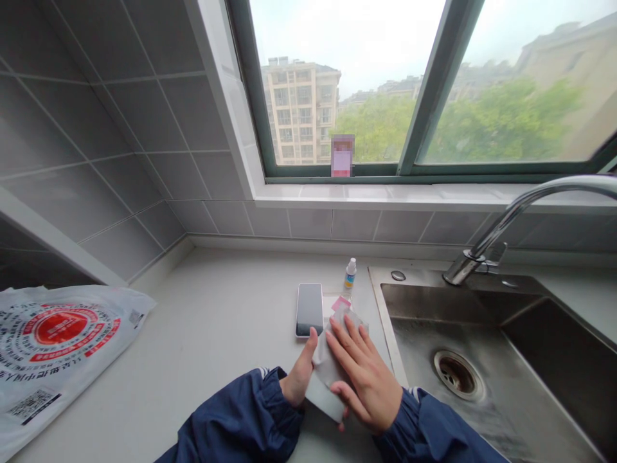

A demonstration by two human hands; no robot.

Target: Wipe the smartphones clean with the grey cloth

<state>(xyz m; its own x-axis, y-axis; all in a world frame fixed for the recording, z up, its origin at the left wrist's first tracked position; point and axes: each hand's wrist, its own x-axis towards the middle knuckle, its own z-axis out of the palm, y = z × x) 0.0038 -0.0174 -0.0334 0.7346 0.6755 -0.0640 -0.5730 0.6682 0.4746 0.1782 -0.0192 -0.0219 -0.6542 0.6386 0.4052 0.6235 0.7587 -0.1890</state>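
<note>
My left hand point(299, 375) grips the edge of a flat grey-white object point(322, 397), probably a second phone, held tilted over the counter. My right hand point(362, 372) lies flat on a pale wipe cloth point(348, 317) that is pressed against that object's upper face. Just beyond my hands a smartphone point(309, 309) lies screen up on the counter, and a small pink-and-white packet point(340, 302) rests next to it. A small spray bottle point(349, 273) with a white cap stands upright behind the packet.
A steel sink point(486, 347) with a drain point(457, 373) and a curved tap point(511, 215) fills the right side. A printed plastic bag point(53, 347) lies at the left on the white counter point(222, 321). Grey tiled walls and a window sill run behind.
</note>
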